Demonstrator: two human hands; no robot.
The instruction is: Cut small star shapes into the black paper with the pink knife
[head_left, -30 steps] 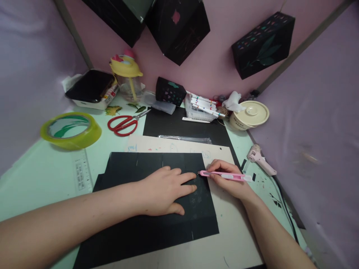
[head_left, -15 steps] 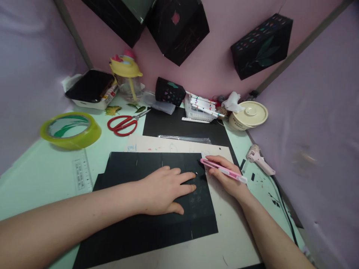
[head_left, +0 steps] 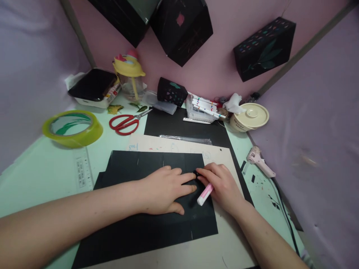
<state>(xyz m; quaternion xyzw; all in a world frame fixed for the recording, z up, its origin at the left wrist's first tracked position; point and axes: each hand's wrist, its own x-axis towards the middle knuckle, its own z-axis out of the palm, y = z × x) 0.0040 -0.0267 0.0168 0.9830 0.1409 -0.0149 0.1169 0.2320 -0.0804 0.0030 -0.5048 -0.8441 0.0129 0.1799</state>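
Observation:
My left hand (head_left: pixel 165 192) lies flat on a large sheet of black card (head_left: pixel 134 233), fingers spread and pointing right. Close beside its fingertips, my right hand (head_left: pixel 224 186) grips a pink craft knife (head_left: pixel 206 191) over the card's right part. The knife's white end points down and toward me. Its blade tip is hidden by my fingers. A small black piece shows by my right fingertips, near the left index finger; I cannot tell what it is. Under the card lies a pale board (head_left: pixel 235 233) with faint drawings along its far edge.
Red-handled scissors (head_left: pixel 126 124) and a yellow tape roll (head_left: pixel 74 129) lie at the left, near a clear ruler (head_left: pixel 83 168). White markers (head_left: pixel 206 104) fill a box at the back. A glue gun (head_left: pixel 260 161) with its cord rests at right. Black paper boxes (head_left: pixel 183 33) hang above.
My right hand has moved left onto the card, close to my left fingertips. The craft knife has swung round, its white end now toward me. My left hand stays in place.

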